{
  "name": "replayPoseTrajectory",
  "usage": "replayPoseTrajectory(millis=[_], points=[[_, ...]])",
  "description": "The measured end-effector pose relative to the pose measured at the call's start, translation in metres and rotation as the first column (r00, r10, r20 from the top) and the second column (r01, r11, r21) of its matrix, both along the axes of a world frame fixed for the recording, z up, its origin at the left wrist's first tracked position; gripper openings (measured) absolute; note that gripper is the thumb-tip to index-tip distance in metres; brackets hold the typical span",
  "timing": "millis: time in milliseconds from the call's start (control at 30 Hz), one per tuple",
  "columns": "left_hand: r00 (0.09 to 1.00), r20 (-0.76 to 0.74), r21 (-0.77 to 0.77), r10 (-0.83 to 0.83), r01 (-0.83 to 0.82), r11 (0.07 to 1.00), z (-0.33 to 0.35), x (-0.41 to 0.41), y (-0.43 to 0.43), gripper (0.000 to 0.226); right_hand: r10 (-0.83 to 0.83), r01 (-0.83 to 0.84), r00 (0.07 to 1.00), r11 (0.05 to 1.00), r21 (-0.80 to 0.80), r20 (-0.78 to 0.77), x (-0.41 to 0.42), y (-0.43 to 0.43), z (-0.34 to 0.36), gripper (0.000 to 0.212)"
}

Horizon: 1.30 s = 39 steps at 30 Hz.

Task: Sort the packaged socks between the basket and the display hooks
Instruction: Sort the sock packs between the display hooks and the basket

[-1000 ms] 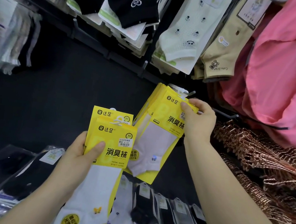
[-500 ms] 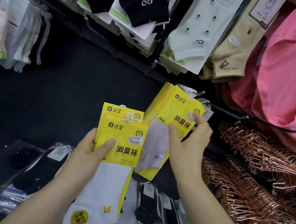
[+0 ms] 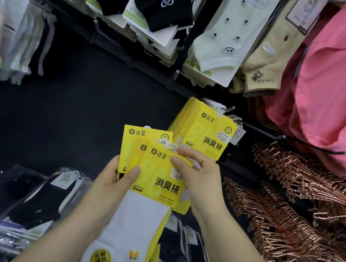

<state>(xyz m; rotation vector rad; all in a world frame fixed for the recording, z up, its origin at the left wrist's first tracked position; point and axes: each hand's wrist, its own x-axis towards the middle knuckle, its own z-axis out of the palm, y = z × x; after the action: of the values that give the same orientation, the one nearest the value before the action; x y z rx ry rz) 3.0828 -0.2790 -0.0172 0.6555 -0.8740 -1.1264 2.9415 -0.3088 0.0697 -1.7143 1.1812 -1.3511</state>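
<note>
My left hand (image 3: 112, 183) holds a small stack of yellow sock packs (image 3: 143, 140), thumb pressed on the front one. The front pack (image 3: 158, 180) shows a white sock with a small butterfly. My right hand (image 3: 197, 176) pinches the top right corner of that front pack, near its white hanger tab. Behind, a bunch of the same yellow packs (image 3: 209, 134) hangs on a display hook (image 3: 227, 109) against the black wall. No basket is in view.
Black, cream and beige socks (image 3: 216, 35) hang on the upper row. A pink garment (image 3: 339, 80) hangs at the right above rows of copper hangers (image 3: 301, 197). Clear-bagged dark socks (image 3: 32, 199) lie below left and under my hands.
My right hand left the yellow packs hanging on the hook and came down to pinch the front pack in my left hand. The left hand kept its hold.
</note>
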Motion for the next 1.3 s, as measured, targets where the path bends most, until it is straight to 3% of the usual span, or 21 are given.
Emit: replayPoseTrajectory(millis=[67, 133, 300, 400, 633, 767, 833, 900, 933, 1000, 1067, 1100, 1300], points=[[1.000, 0.009, 0.018, -0.009, 0.009, 1.000, -0.002, 0.001, -0.001, 0.018, -0.001, 0.001, 0.999, 1.000, 0.005, -0.032, -0.009, -0.005, 0.004, 0.020], [0.995, 0.066, 0.017, 0.081, -0.083, 0.996, -0.004, 0.005, -0.004, 0.015, -0.030, 0.028, 0.998, 0.999, -0.027, -0.061, -0.020, -0.010, 0.010, 0.021], [0.958, 0.162, 0.035, 0.236, -0.244, 0.969, -0.007, 0.025, -0.008, 0.021, -0.151, 0.170, 0.976, 0.979, -0.113, 0.159, -0.043, -0.022, 0.046, 0.010], [0.947, 0.200, 0.049, 0.251, -0.266, 0.963, -0.007, 0.033, -0.008, 0.020, -0.217, 0.254, 0.956, 0.949, -0.188, 0.197, -0.043, -0.032, 0.074, 0.019], [0.947, 0.229, 0.074, 0.227, -0.250, 0.966, -0.004, 0.039, -0.005, 0.015, -0.336, 0.312, 0.940, 0.918, -0.244, -0.063, -0.028, -0.057, 0.093, 0.021], [0.952, 0.230, 0.089, 0.202, -0.228, 0.970, -0.003, 0.038, -0.003, 0.016, -0.431, 0.387, 0.900, 0.855, -0.345, -0.059, -0.031, -0.054, 0.088, 0.018], [0.953, 0.225, 0.094, 0.205, -0.230, 0.969, -0.002, 0.038, -0.003, 0.016, -0.533, 0.470, 0.844, 0.791, -0.392, -0.063, -0.030, -0.046, 0.079, 0.006], [0.952, 0.214, 0.082, 0.220, -0.242, 0.967, 0.000, 0.038, -0.001, 0.015, -0.589, 0.467, 0.804, 0.710, -0.527, -0.082, -0.024, -0.031, 0.064, 0.022], [0.951, 0.205, 0.073, 0.230, -0.249, 0.966, 0.001, 0.038, -0.001, 0.015, -0.563, 0.400, 0.820, 0.696, -0.596, -0.106, -0.017, -0.023, 0.055, 0.026], [0.951, 0.191, 0.057, 0.243, -0.258, 0.964, 0.004, 0.038, 0.001, 0.013, -0.406, 0.188, 0.873, 0.792, -0.581, -0.271, 0.000, -0.007, 0.037, 0.027], [0.953, 0.181, 0.046, 0.244, -0.256, 0.966, 0.007, 0.037, 0.003, 0.013, -0.153, -0.011, 0.884, 0.938, -0.346, -0.441, 0.017, 0.004, 0.019, 0.026], [0.954, 0.179, 0.041, 0.241, -0.252, 0.967, 0.008, 0.036, 0.004, 0.014, -0.043, -0.069, 0.895, 0.970, -0.232, -0.444, 0.024, 0.007, 0.012, 0.024], [0.961, 0.192, -0.019, 0.197, -0.197, 0.980, 0.014, 0.031, 0.008, 0.032, 0.091, -0.096, 0.993, 0.993, -0.073, -0.075, 0.032, 0.005, 0.006, 0.007]])
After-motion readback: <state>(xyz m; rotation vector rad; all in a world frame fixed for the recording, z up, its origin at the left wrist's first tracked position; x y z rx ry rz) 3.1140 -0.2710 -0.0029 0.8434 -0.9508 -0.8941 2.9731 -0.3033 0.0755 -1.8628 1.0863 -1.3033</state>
